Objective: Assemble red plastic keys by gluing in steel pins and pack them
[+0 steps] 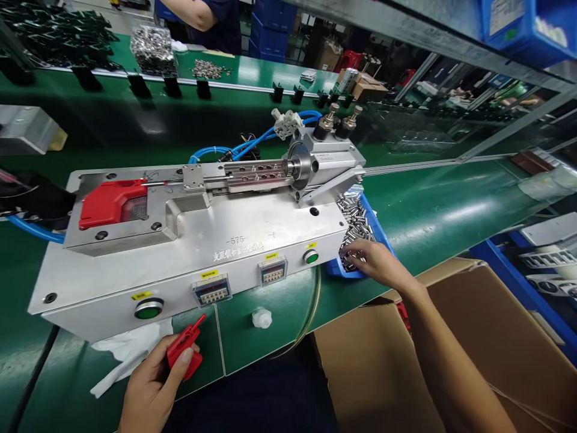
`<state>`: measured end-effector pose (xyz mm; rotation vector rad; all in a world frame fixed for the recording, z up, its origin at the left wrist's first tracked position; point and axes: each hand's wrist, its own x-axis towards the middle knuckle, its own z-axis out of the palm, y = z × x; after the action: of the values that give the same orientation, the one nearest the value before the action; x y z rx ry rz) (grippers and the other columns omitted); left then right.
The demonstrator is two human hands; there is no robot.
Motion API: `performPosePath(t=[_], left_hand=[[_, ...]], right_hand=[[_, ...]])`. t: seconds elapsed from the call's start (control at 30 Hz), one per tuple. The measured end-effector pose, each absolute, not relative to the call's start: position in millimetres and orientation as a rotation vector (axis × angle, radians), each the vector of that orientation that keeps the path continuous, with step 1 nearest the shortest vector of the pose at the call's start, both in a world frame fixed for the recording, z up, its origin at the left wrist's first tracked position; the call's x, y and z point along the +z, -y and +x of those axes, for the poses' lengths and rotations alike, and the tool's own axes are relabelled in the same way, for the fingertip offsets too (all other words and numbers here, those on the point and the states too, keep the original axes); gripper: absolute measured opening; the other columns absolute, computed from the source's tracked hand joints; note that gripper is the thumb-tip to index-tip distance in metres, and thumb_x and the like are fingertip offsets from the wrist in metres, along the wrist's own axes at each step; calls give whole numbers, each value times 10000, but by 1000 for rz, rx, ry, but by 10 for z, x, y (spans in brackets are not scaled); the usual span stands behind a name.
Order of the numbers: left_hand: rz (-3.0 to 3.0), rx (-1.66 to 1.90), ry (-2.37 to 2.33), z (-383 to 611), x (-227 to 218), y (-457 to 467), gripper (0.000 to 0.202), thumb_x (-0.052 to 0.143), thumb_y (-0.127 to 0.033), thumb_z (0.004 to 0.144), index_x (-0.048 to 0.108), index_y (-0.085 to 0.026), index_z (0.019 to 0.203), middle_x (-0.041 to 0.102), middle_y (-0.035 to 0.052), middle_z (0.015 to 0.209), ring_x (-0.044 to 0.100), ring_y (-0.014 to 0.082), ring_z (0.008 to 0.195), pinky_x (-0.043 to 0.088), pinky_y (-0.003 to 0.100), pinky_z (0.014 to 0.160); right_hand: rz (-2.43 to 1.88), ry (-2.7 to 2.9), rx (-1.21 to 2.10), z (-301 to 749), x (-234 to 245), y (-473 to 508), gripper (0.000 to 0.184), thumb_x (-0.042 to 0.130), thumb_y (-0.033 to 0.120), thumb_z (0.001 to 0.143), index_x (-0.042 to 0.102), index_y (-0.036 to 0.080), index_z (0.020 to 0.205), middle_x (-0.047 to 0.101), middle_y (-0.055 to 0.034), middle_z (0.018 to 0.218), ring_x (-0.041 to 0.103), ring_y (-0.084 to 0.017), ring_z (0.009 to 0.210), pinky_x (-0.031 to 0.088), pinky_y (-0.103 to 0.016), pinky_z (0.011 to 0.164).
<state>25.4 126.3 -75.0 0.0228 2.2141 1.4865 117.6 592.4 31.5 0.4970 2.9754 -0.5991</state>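
Note:
My left hand point(155, 385) is closed around a red plastic part point(184, 352), from which a thin red stem points up and right. This part is in front of a metal press fixture point(252, 222). Another red plastic part point(112, 204) sits in the recess at the fixture's left end, with a metal rod reaching its right side. At the fixture's right end, my right hand point(378, 261) dips its curled fingers into a blue bin point(381, 231) of small metal pins point(354, 219). Whatever is between those fingertips is hidden.
Green buttons point(148, 308) and counters line the fixture's front. A white plastic piece point(262, 319) and a white cloth point(135, 346) lie on the green bench. Cardboard boxes point(374, 361) stand at the lower right. Across the conveyor point(433, 204) side, a co-worker's arm point(192, 12) shows.

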Motion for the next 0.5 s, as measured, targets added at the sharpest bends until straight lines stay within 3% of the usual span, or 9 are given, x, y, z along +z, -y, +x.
performPosePath(t=[0.17, 0.4, 0.5], left_hand=[[68, 1527, -2237, 275, -758, -1282, 549, 689, -735, 912, 775, -207, 1037, 805, 65, 948, 749, 264, 872, 611, 327, 757], [175, 1565, -2166, 221, -819, -1228, 482, 727, -679, 908, 783, -211, 1009, 803, 53, 903, 761, 254, 824, 623, 306, 721], [270, 1586, -2155, 160, -888, -1188, 448, 726, -644, 923, 792, -209, 1013, 811, 55, 895, 768, 258, 806, 625, 309, 705]], right_hand=[[430, -2895, -485, 970, 186, -6061, 178, 583, 133, 834, 742, 202, 795, 761, -51, 812, 702, -203, 755, 557, -299, 726], [493, -2848, -333, 833, 152, -6033, 156, 660, 63, 774, 698, 207, 726, 760, -86, 857, 708, -231, 788, 502, -297, 692], [537, -2904, -317, 795, 279, -6040, 150, 712, 120, 802, 665, 219, 699, 755, -82, 834, 713, -233, 766, 511, -303, 682]])
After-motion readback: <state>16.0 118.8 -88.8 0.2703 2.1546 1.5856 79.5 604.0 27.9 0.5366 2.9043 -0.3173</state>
